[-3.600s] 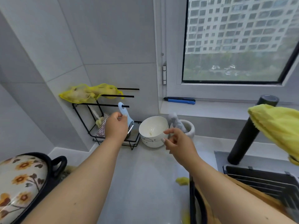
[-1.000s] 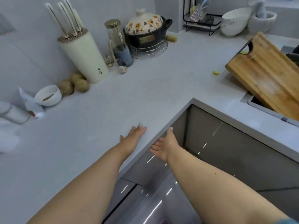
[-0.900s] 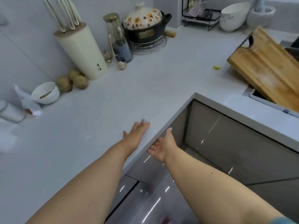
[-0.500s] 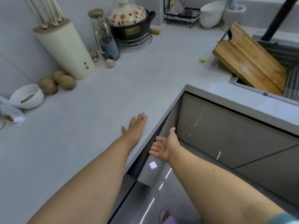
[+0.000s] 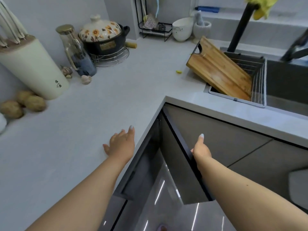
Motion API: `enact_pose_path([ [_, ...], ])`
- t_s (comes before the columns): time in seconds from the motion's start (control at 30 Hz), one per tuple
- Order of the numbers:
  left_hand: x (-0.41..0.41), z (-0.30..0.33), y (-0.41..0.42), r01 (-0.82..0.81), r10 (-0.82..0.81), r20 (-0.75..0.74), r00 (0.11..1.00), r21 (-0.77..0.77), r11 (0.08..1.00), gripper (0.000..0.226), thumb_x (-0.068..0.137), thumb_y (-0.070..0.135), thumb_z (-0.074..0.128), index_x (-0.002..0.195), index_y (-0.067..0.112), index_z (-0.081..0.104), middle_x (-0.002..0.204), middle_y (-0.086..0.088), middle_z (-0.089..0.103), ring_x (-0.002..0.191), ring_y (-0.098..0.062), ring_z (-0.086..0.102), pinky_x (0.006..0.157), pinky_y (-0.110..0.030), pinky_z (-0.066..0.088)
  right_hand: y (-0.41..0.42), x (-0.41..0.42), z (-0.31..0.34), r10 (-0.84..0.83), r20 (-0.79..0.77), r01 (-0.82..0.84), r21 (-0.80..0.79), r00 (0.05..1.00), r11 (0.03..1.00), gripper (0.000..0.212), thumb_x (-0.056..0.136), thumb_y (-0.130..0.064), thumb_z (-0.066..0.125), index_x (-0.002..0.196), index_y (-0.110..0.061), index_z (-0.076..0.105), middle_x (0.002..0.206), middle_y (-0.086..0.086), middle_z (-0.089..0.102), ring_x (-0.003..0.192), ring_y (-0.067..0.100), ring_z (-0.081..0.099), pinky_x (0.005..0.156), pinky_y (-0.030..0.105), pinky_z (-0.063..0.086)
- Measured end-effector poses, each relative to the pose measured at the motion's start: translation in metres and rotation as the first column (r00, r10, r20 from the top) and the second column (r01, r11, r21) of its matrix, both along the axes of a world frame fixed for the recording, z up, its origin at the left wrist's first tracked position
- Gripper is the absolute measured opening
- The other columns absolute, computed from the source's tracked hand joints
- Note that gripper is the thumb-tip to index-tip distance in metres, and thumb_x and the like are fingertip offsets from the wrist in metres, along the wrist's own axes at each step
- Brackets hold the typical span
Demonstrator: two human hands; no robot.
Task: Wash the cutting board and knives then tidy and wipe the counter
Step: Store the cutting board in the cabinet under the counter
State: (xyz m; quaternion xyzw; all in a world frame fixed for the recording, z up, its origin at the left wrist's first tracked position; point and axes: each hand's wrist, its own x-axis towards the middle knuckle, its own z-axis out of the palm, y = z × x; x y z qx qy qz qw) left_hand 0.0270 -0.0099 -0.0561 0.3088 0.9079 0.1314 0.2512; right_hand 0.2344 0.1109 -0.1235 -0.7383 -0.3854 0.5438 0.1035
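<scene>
My left hand [image 5: 120,145] lies flat and open on the grey counter [image 5: 70,130] near its inner corner edge. My right hand [image 5: 200,150] grips the top edge of a grey cabinet door [image 5: 180,164] that stands swung out below the counter. The wooden cutting board [image 5: 220,70] leans tilted into the wire rack at the sink's left end. A cream knife block [image 5: 33,69] with several white-handled knives stands at the far left. A small yellow scrap [image 5: 178,71] lies on the counter beside the board.
A flowered pot [image 5: 102,37] on a wire trivet, a glass bottle [image 5: 78,52], garlic and potatoes [image 5: 23,104] line the back wall. A white bowl [image 5: 181,30], mortar and black rack sit in the corner. The black tap [image 5: 240,25] carries a yellow cloth over the sink [image 5: 286,84].
The view swung from the corner rack down to the counter edge. My right hand took hold of the cabinet door and pulled it out; my left hand stayed flat on the counter.
</scene>
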Motion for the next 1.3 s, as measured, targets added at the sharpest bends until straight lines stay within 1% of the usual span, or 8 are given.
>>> enact_pose_path([
  [0.1, 0.005, 0.01, 0.017, -0.009, 0.012, -0.128, 0.992, 0.022, 1.0, 0.072, 0.096, 0.055, 0.003, 0.06, 0.013, 0.051, 0.094, -0.01, 0.062, 0.111, -0.033, 0.051, 0.113, -0.057, 0.017, 0.011, 0.009, 0.01, 0.055, 0.178, -0.071, 0.081, 0.982, 0.994, 0.089, 0.096, -0.061, 0.003, 0.121, 0.004, 0.058, 0.123, 0.017, 0.059, 0.109, 0.033, 0.056, 0.081, 0.037, 0.039],
  [0.37, 0.035, 0.029, 0.088, 0.275, -0.251, -0.113, 0.961, 0.403, 0.873, 0.057, 0.097, 0.048, 0.017, 0.056, 0.013, 0.034, 0.064, -0.002, 0.043, 0.074, -0.03, 0.05, 0.072, -0.042, 0.045, 0.049, 0.018, 0.027, 0.116, 0.527, -0.333, 0.338, 0.842, 0.88, 0.074, 0.097, -0.058, 0.009, 0.121, -0.008, 0.057, 0.119, 0.015, 0.059, 0.112, 0.033, 0.051, 0.094, 0.044, 0.037],
  [0.57, 0.046, 0.064, 0.182, 0.233, -0.274, 0.035, 0.961, 0.429, 0.873, 0.043, 0.101, 0.043, 0.031, 0.069, 0.016, 0.043, 0.068, 0.001, 0.047, 0.065, -0.014, 0.045, 0.058, -0.029, 0.036, 0.121, 0.002, 0.065, 0.02, -0.033, -0.001, 0.499, 0.999, 0.867, 0.044, 0.102, -0.048, 0.024, 0.098, -0.013, 0.051, 0.09, 0.004, 0.056, 0.084, 0.02, 0.053, 0.074, 0.036, 0.041],
  [0.7, 0.042, 0.073, 0.267, 0.167, -0.237, 0.143, 0.961, 0.383, 0.909, 0.038, 0.095, 0.042, 0.045, 0.117, 0.013, 0.057, 0.11, -0.006, 0.063, 0.102, -0.024, 0.058, 0.082, -0.032, 0.046, 0.18, 0.0, 0.081, -0.145, -0.373, 0.264, 0.291, 0.916, 0.919, 0.049, 0.102, -0.045, 0.028, 0.109, -0.006, 0.057, 0.081, 0.009, 0.055, 0.075, 0.026, 0.055, 0.077, 0.039, 0.05],
  [0.8, 0.036, 0.075, 0.327, 0.037, -0.143, 0.238, 0.961, 0.402, 0.915, 0.054, 0.09, 0.042, 0.05, 0.122, -0.001, 0.054, 0.114, -0.018, 0.061, 0.105, -0.037, 0.058, 0.091, -0.04, 0.047, 0.216, 0.007, 0.086, -0.296, -0.533, 0.388, 0.066, 0.793, 0.919, 0.054, 0.102, -0.046, 0.032, 0.117, 0.001, 0.053, 0.088, 0.013, 0.06, 0.072, 0.025, 0.06, 0.075, 0.038, 0.054],
  [0.9, 0.036, 0.07, 0.373, -0.09, -0.082, 0.39, 0.917, 0.404, 0.911, 0.054, 0.08, 0.044, 0.05, 0.106, -0.002, 0.059, 0.093, -0.015, 0.061, 0.089, -0.032, 0.061, 0.088, -0.041, 0.049, 0.24, 0.015, 0.087, -0.415, -0.628, 0.413, -0.159, 0.659, 0.897, 0.058, 0.101, -0.044, 0.037, 0.133, 0.004, 0.043, 0.095, 0.018, 0.061, 0.078, 0.028, 0.062, 0.069, 0.037, 0.054],
  [1.1, 0.041, 0.056, 0.418, -0.312, 0.014, 0.656, 0.754, 0.34, 0.887, 0.043, 0.09, 0.042, 0.061, 0.115, 0.007, 0.057, 0.109, -0.01, 0.066, 0.093, -0.026, 0.065, 0.064, -0.034, 0.055, 0.266, 0.03, 0.091, -0.501, -0.68, 0.338, -0.371, 0.536, 0.865, 0.064, 0.101, -0.037, 0.042, 0.143, 0.009, 0.026, 0.118, 0.03, 0.058, 0.091, 0.035, 0.061, 0.083, 0.041, 0.052],
  [1.3, 0.049, 0.068, 0.429, -0.239, -0.033, 0.643, 0.765, 0.331, 0.913, 0.04, 0.087, 0.05, 0.062, 0.101, 0.012, 0.064, 0.089, -0.004, 0.068, 0.077, -0.02, 0.065, 0.064, -0.032, 0.054, 0.276, 0.034, 0.086, -0.555, -0.674, 0.291, -0.473, 0.488, 0.831, 0.066, 0.099, -0.042, 0.045, 0.137, 0.011, 0.035, 0.105, 0.029, 0.06, 0.094, 0.036, 0.062, 0.078, 0.039, 0.052],
])
